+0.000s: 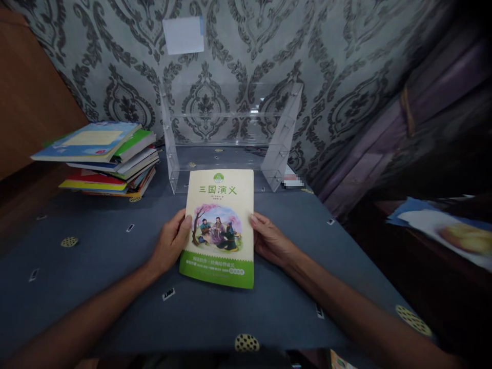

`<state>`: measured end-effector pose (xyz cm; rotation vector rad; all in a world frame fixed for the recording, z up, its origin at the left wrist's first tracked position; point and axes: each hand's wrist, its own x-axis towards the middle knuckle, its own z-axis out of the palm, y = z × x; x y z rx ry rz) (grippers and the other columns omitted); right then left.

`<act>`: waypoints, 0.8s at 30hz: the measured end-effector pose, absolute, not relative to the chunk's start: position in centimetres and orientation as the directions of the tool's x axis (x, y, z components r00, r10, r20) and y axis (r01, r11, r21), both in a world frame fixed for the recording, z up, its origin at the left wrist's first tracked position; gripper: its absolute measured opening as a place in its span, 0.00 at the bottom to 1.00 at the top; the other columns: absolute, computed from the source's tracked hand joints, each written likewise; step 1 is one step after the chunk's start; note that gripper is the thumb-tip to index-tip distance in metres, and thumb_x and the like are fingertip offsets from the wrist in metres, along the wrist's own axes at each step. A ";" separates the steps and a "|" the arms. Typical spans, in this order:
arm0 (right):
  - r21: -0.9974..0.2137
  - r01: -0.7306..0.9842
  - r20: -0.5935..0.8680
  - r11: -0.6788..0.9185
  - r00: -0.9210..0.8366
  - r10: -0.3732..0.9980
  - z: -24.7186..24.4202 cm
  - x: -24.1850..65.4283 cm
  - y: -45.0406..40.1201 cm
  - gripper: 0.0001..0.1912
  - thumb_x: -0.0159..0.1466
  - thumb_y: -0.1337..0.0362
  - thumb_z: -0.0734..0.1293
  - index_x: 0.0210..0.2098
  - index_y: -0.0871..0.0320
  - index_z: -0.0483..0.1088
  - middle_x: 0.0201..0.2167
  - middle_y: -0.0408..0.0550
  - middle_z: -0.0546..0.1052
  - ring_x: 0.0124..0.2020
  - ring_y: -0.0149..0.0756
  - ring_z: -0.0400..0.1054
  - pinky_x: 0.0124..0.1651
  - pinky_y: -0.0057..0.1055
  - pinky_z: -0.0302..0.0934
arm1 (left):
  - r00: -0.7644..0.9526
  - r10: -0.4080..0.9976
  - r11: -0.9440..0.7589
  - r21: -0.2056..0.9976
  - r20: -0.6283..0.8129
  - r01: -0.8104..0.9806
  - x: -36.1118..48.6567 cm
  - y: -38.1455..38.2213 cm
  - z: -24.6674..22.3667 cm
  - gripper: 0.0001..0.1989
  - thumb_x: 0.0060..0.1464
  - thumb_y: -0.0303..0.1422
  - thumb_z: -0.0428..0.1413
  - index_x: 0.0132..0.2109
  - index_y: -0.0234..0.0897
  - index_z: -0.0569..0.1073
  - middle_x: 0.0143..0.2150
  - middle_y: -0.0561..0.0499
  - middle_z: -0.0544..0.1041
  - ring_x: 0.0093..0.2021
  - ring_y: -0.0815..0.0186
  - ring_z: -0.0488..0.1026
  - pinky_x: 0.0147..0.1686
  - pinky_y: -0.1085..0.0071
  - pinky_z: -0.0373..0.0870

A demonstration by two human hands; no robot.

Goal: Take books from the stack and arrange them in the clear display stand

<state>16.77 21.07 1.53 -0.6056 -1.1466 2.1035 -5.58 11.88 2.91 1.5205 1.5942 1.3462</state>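
Between my two hands is a book (219,230) with a cream and green cover, front side up. Its cover carries green Chinese characters and a picture of three seated figures under a pink tree. My left hand (172,241) grips the left edge, thumb on the cover and fingers behind it. On the opposite edge my right hand (269,240) holds on in the same way. Just beyond the book's top edge stands a clear acrylic rack (281,148) with several tiers. How far the book is above the table cannot be told.
A pile of books (111,159) lies at the left on the dark blue tablecloth (115,271). Patterned wallpaper (230,66) with a pale sheet (183,36) rises behind the rack. A tied purple curtain (384,118) hangs at the right. A wooden panel (34,92) borders the left.
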 end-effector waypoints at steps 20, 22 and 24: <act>-0.890 0.232 0.262 0.392 -0.444 0.857 1.2 17.6 24.2 0.12 0.62 0.58 0.69 0.44 0.56 0.76 0.38 0.50 0.81 0.39 0.40 0.74 0.44 0.38 0.67 | 0.148 0.984 -0.176 0.490 0.096 0.854 -12.0 15.7 3.3 0.21 0.64 0.47 0.46 0.51 0.47 0.79 0.48 0.48 0.82 0.45 0.54 0.77 0.43 0.68 0.68; -0.778 0.270 0.316 0.567 -0.613 0.725 1.3 16.5 24.5 0.16 0.66 0.59 0.64 0.51 0.55 0.74 0.49 0.53 0.79 0.48 0.45 0.72 0.49 0.43 0.67 | 0.155 0.981 -0.189 0.424 0.113 0.886 -11.8 15.6 2.9 0.21 0.65 0.45 0.45 0.54 0.46 0.78 0.52 0.47 0.81 0.49 0.53 0.76 0.45 0.66 0.67; -0.678 0.236 0.333 0.696 -0.746 0.577 1.2 15.0 25.1 0.20 0.68 0.62 0.61 0.58 0.55 0.70 0.56 0.54 0.76 0.56 0.46 0.69 0.56 0.48 0.64 | 0.161 0.979 -0.197 0.369 0.127 0.908 -11.6 15.4 2.7 0.22 0.66 0.43 0.43 0.55 0.44 0.77 0.52 0.45 0.80 0.51 0.52 0.75 0.46 0.65 0.66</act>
